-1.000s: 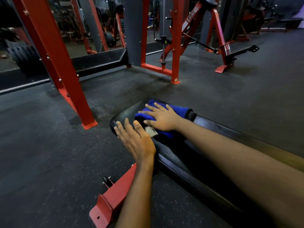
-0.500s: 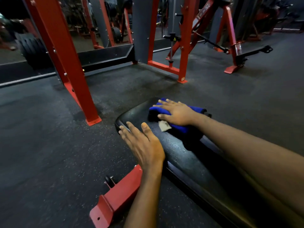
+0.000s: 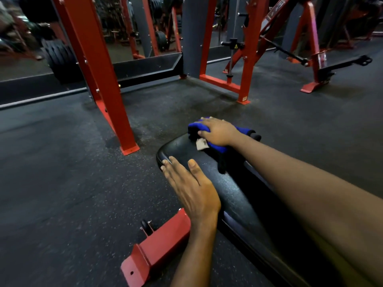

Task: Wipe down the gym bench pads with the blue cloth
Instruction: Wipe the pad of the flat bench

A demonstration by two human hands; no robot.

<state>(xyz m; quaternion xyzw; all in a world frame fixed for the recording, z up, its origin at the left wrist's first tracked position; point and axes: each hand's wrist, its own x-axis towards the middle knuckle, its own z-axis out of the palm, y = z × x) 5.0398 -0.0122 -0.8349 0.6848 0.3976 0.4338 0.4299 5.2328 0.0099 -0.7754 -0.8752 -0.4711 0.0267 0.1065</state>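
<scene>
The black bench pad (image 3: 234, 189) runs from the centre toward the lower right. A blue cloth (image 3: 241, 130) with a white tag lies bunched at the pad's far end. My right hand (image 3: 218, 131) lies on top of the cloth, fingers curled over its front edge, and holds it against the pad. My left hand (image 3: 191, 187) rests flat on the pad's near left edge with straight fingers that reach toward the rounded corner. My right forearm crosses over the pad and hides its right side.
The bench's red foot (image 3: 157, 247) with a small wheel sticks out at the lower left. A red rack upright (image 3: 97, 75) stands on the rubber floor to the left, with more red machine frames (image 3: 248, 65) behind. Stacked weight plates (image 3: 60, 56) sit at the far left.
My right hand has slid the cloth from the middle of the pad's end out to its far edge, and its fingers have curled. My left hand stays flat on the pad.
</scene>
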